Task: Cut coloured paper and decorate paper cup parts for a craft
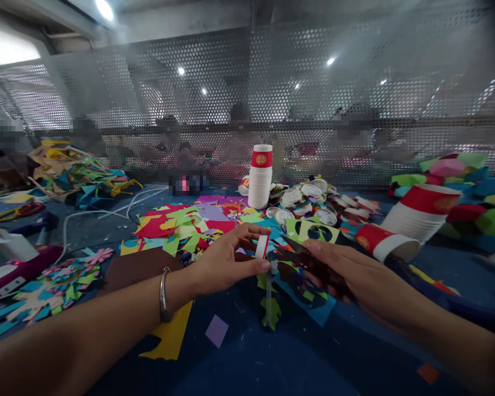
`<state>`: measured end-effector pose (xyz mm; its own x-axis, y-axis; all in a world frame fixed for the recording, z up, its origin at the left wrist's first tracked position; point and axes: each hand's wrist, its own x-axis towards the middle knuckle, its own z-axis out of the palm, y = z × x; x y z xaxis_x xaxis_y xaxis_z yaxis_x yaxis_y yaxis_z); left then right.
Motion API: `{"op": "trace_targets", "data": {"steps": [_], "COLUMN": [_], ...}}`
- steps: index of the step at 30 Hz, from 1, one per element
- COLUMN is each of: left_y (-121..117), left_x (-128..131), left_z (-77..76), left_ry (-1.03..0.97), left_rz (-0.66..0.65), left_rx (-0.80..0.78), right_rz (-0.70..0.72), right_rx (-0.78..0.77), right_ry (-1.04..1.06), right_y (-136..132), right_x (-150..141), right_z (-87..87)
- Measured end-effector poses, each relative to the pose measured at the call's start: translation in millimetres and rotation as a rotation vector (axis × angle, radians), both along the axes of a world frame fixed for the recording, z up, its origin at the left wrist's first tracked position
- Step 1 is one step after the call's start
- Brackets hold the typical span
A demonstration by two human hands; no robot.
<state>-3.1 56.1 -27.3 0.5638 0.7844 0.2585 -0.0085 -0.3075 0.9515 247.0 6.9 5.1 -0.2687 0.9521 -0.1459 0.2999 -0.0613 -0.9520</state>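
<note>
Between the thumb and fingers of my left hand (231, 256) is a short white piece of paper cup (262, 247) with a red edge. My right hand (334, 267) is wrapped round a pair of dark scissors (315, 269), whose blades point left toward the cup piece and look parted. A narrow pale strip (268, 300) runs down below the cup piece; whether it is joined to it I cannot tell. Under my hands lie a blue paper offcut (309, 305) and a green scrap (272, 314).
Stacked red and white paper cups (259, 184) stand upside down ahead. More cups (416, 214) lean at right. Cut cup pieces (309, 198) are heaped behind my hands. Coloured paper scraps (169, 225), a power strip (12, 278) and yellow-red scissors (18, 212) lie leftward. A perforated screen (239, 99) stands behind.
</note>
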Motion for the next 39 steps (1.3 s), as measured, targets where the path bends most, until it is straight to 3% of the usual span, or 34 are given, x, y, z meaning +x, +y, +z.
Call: {"op": "trace_targets", "data": {"steps": [10, 17, 26, 39], "left_y": [-1.6, -7.0, -10.7, -12.4], "left_x": [0.4, 2.0, 5.0, 4.3], "left_z": [3.9, 3.7, 3.3, 6.0], "left_ry": [0.058, 0.07, 0.048, 0.116], "left_rz": [0.051, 0.118, 0.096, 0.139], "left_rx": [0.073, 0.164, 0.126, 0.222], "right_rz": [0.018, 0.125, 0.185, 0.156], "right_rx": [-0.051, -0.094, -0.015, 0.117], "right_ry": [0.034, 0.111, 0.115, -0.14], "right_y": [2.7, -0.5, -4.7, -1.1], "right_x": [-0.1, -6.1, -9.5, -9.2], "right_z": [-6.0, -4.1, -4.7, -4.6]}}
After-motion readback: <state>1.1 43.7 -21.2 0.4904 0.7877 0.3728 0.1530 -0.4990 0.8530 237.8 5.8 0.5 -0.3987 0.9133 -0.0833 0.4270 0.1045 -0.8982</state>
